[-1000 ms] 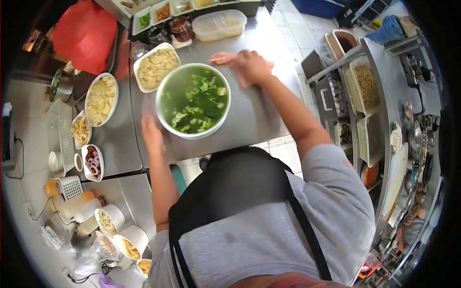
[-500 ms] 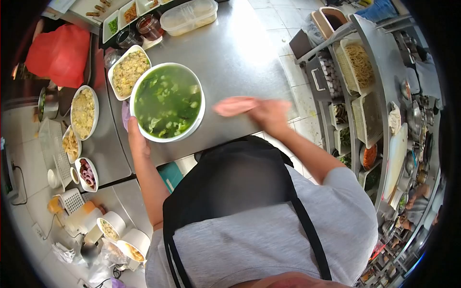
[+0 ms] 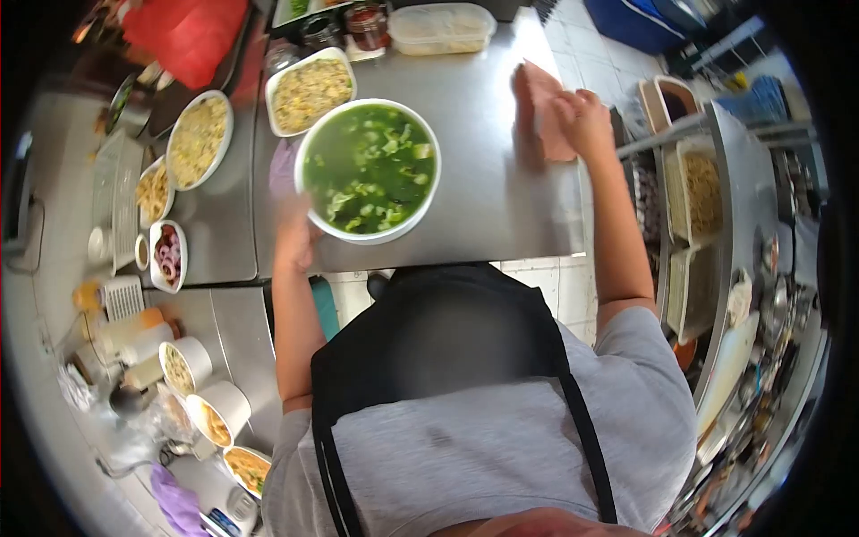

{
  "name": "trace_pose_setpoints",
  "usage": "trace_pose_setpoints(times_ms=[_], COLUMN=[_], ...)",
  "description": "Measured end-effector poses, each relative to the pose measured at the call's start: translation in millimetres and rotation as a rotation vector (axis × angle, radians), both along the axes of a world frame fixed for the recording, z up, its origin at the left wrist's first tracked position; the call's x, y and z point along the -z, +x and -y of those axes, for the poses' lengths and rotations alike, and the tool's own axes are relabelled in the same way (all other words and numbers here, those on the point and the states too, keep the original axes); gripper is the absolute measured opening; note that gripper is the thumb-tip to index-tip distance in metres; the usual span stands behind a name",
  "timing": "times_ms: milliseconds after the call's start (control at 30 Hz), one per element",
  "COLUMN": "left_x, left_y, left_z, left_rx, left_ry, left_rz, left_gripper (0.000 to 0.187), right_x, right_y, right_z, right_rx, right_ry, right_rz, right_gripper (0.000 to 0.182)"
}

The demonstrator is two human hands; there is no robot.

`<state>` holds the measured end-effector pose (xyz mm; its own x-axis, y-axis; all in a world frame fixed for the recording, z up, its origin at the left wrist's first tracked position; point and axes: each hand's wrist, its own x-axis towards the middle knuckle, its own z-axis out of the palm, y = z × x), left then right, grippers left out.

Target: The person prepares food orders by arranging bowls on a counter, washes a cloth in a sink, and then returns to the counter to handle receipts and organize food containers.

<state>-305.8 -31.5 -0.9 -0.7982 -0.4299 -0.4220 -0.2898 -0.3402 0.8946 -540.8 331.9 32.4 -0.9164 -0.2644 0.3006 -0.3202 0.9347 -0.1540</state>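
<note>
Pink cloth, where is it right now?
In the head view, the pink cloth is in the right hand, near the right edge of the steel table, right of the soup bowl.

The smooth metal table (image 3: 465,170) has a glossy, light-catching sheen, the bowl (image 3: 438,166) looks smooth and white, the lidded box (image 3: 441,29) is translucent plastic, and the pink rag (image 3: 544,112) and black apron (image 3: 438,331) are matt cloth.

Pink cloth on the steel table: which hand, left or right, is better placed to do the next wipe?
Right, I think. The right hand holds the pink cloth near the right edge of the steel table; the left hand, blurred, is beside the soup bowl, away from the cloth.
</note>
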Motion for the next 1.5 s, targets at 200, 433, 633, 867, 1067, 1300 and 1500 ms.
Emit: trace_pose_setpoints(times_ms=[200, 433, 633, 867, 1067, 1300, 1500], left_x=[-25.8, -30.6, -22.8, -27.8, -35.8, -59.8, -69.3], left_y=[10.2, 8.6, 9.4, 14.6, 45.3, 92.0, 124.1], left_z=[-22.4, -26.0, -19.5, -12.8, 17.9, 78.6, 132.1], left_rx=[0.003, -0.012, 0.017, -0.109, -0.175, -0.285, -0.364], left_ry=[0.223, 0.324, 0.408, 0.386, 0.358, 0.263, 0.244], left_rz=[0.052, 0.049, 0.005, 0.037, 0.034, 0.011, 0.053], left_gripper=[0.054, 0.053, 0.054, 0.05, 0.048, 0.049, 0.049], right_x=[19.0, 13.8, 13.1, 11.3, -5.6, -2.4, 3.9], right_y=[41.6, 70.9, 81.5, 99.2, 128.9, 163.0, 185.9], right_z=[128.9, 172.8, 173.4, 178.5, 210.7, 288.9, 367.1], right_rx=[-0.382, -0.286, -0.225, -0.238, -0.238, -0.329, -0.383], right_ry=[-1.033, -1.454, -1.401, -1.417, -1.433, -1.493, -1.494], right_rz=[1.005, 1.41, 1.394, 1.357, 1.419, 1.503, 1.593], right_gripper=[0.06, 0.061, 0.058, 0.052, 0.051, 0.045, 0.044])
